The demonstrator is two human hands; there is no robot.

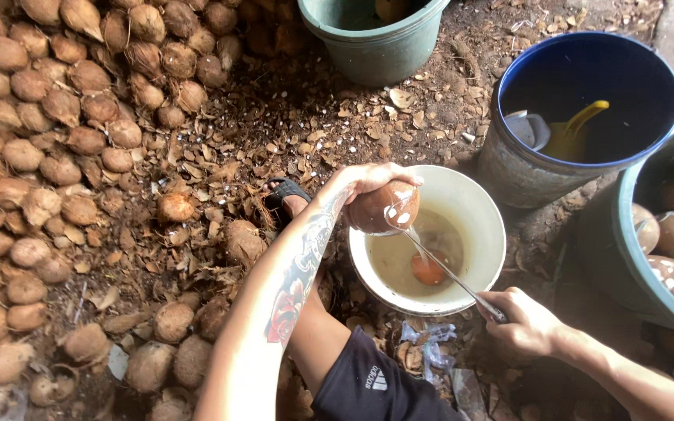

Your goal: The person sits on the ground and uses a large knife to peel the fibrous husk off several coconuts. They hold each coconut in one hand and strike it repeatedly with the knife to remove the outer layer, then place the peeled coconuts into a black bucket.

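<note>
You held a round, brown peeled coconut point(381, 207) with pale scraped patches, tilted over the white bucket point(484, 204) of cloudy liquid. Your left hand point(368, 181) was curled over its top, fingers gripping the shell, tattooed forearm stretched forward. Your right hand point(526, 321) was clenched around the handle of a long thin metal blade point(440, 265), whose tip met the coconut's underside. An orange scoop point(428, 269) sat in the liquid. Rough, fibrous husked coconuts point(48, 117) were heaped to the left on ground littered with dry shell flakes. A blue bucket point(524, 175) stood beyond.
</note>
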